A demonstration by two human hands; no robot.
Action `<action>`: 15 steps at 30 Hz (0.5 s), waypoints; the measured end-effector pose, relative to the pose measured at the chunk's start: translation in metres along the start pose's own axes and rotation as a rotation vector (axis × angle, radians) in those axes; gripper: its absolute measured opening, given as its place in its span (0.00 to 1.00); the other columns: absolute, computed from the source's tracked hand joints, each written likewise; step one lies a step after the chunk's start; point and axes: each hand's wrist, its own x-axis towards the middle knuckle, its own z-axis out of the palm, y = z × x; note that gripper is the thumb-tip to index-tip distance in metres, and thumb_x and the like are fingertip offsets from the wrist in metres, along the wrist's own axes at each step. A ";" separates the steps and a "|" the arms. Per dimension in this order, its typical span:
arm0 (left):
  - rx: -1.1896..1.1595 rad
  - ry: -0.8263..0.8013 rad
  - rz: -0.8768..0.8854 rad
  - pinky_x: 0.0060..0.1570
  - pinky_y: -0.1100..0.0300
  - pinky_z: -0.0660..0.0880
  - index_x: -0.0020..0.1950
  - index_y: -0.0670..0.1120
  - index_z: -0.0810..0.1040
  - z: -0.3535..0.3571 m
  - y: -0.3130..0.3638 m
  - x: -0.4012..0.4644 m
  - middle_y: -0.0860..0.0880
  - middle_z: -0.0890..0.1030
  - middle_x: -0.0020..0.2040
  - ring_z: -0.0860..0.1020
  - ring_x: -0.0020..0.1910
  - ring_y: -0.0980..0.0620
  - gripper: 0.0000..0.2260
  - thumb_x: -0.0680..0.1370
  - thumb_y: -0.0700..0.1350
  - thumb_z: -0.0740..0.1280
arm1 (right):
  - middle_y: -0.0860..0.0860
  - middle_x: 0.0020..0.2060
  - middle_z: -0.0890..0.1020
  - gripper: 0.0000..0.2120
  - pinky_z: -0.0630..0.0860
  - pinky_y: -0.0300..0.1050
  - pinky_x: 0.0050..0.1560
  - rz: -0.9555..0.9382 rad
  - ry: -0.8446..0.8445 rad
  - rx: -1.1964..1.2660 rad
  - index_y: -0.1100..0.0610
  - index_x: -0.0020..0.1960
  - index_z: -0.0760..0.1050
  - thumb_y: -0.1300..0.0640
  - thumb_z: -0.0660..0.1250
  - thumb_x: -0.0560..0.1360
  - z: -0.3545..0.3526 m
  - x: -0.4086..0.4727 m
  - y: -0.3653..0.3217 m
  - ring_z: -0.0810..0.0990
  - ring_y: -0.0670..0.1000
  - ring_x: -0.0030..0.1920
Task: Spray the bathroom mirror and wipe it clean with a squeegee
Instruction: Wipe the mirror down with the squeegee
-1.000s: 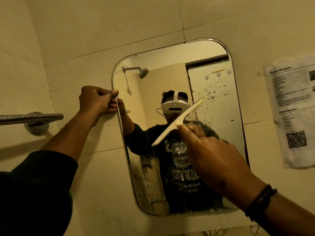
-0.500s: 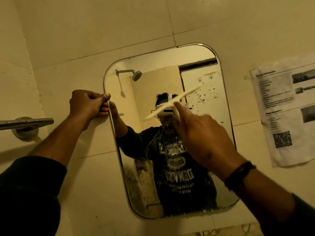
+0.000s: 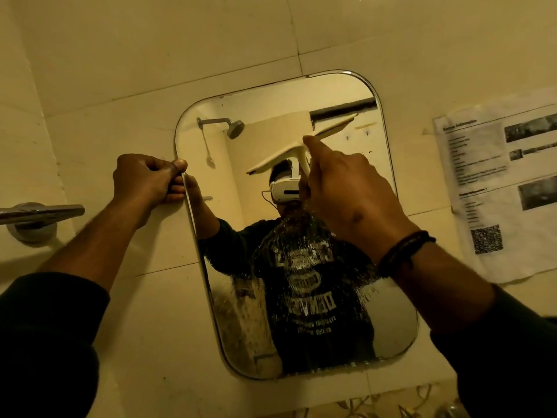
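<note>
Two hands | right hand grips squeegee | mirror wet

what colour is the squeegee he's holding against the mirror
Cream white, under yellowish light. The squeegee shows clearly in the head view.

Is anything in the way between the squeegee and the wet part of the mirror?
Nothing visible. The right hand holds the squeegee near the top of the mirror, and the glass below it is bare except for droplets. The left hand only grips the mirror's left edge.
</note>
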 end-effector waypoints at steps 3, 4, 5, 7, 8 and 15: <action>-0.011 -0.005 -0.010 0.37 0.61 0.81 0.51 0.42 0.80 0.001 0.000 0.000 0.46 0.81 0.41 0.81 0.37 0.50 0.08 0.78 0.46 0.71 | 0.45 0.34 0.78 0.23 0.72 0.35 0.23 0.026 -0.033 0.028 0.45 0.77 0.54 0.50 0.53 0.83 0.009 -0.030 0.014 0.75 0.43 0.27; -0.014 -0.009 -0.013 0.37 0.60 0.81 0.51 0.41 0.80 0.001 0.000 0.000 0.46 0.81 0.41 0.80 0.37 0.50 0.08 0.78 0.45 0.71 | 0.44 0.31 0.76 0.23 0.67 0.32 0.20 0.050 -0.043 0.027 0.44 0.77 0.54 0.50 0.52 0.83 0.012 -0.047 0.018 0.73 0.43 0.24; -0.010 -0.009 -0.011 0.36 0.60 0.81 0.51 0.41 0.79 0.001 0.001 0.000 0.45 0.81 0.40 0.80 0.37 0.50 0.08 0.78 0.45 0.71 | 0.44 0.29 0.74 0.23 0.64 0.32 0.18 0.080 -0.055 0.016 0.44 0.77 0.53 0.50 0.52 0.83 0.014 -0.063 0.020 0.71 0.43 0.23; 0.005 -0.006 0.002 0.35 0.60 0.81 0.51 0.41 0.80 0.000 0.002 0.000 0.45 0.81 0.40 0.81 0.36 0.49 0.08 0.78 0.45 0.71 | 0.43 0.28 0.71 0.24 0.61 0.33 0.18 0.120 -0.075 -0.020 0.43 0.77 0.53 0.50 0.53 0.83 0.015 -0.083 0.023 0.69 0.42 0.23; 0.007 -0.005 0.004 0.34 0.61 0.82 0.51 0.42 0.80 0.000 0.002 0.000 0.45 0.81 0.40 0.81 0.36 0.49 0.08 0.78 0.46 0.71 | 0.43 0.29 0.72 0.23 0.61 0.33 0.19 0.119 -0.085 -0.019 0.43 0.77 0.53 0.49 0.52 0.83 0.013 -0.083 0.023 0.70 0.43 0.23; 0.018 0.001 0.005 0.30 0.64 0.81 0.47 0.44 0.80 -0.002 0.000 0.001 0.45 0.82 0.41 0.82 0.37 0.49 0.07 0.77 0.47 0.72 | 0.50 0.42 0.82 0.23 0.81 0.51 0.35 0.026 -0.012 0.001 0.47 0.76 0.56 0.56 0.56 0.82 -0.014 0.003 0.014 0.80 0.50 0.35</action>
